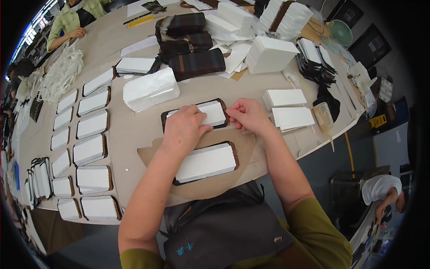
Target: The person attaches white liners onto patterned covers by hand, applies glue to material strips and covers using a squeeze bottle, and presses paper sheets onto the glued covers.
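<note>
In front of me lies a white panel with a dark, brown-edged fabric border (214, 112). My left hand (184, 127) rests on its left part, fingers spread over the white face and thumb apart. At its right end my right hand (247, 114) pinches the dark fabric edge between thumb and fingertips. Closer to my body, a second white panel with the same border (207, 162) lies on a brown paper sheet (204, 192). The left hand and forearm hide part of both panels.
Two columns of similar panels (92, 152) line the table's left side. White stacks (151, 88) and dark plaid bundles (197, 64) stand farther back. At right are two white piles (293, 117) and a yellowish container with a brush (323, 115). Another person (74, 24) sits across the table.
</note>
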The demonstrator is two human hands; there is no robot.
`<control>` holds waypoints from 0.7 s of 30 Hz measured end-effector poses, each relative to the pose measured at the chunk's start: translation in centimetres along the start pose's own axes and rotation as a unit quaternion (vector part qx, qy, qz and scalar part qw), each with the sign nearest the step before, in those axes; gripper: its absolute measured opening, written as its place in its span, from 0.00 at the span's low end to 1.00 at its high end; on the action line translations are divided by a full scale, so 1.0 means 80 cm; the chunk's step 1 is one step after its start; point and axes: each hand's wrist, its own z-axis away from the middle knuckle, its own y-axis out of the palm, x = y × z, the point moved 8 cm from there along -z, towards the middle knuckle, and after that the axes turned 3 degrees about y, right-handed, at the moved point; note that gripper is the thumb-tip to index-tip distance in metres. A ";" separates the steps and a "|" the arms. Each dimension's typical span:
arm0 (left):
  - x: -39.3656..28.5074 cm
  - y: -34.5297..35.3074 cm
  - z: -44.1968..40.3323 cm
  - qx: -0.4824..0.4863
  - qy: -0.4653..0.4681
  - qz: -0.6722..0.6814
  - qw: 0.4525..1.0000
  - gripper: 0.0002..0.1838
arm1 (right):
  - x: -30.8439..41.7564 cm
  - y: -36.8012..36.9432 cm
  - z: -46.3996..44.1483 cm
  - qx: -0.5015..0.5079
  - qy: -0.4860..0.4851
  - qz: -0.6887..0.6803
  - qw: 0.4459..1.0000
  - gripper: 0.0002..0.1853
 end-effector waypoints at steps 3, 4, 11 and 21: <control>0.002 0.000 -0.002 0.004 -0.002 0.006 1.000 0.17 | 0.002 0.001 0.000 0.016 -0.001 0.019 1.000 0.10; 0.002 0.000 -0.002 0.006 0.000 0.007 1.000 0.16 | 0.001 0.001 0.000 0.018 0.005 0.017 1.000 0.10; 0.003 0.002 0.000 0.001 0.019 0.029 0.999 0.13 | 0.001 0.006 0.004 0.039 0.026 0.017 0.999 0.10; 0.005 0.008 0.005 -0.003 0.015 0.002 1.000 0.13 | 0.014 0.010 -0.001 0.057 0.022 0.047 0.997 0.12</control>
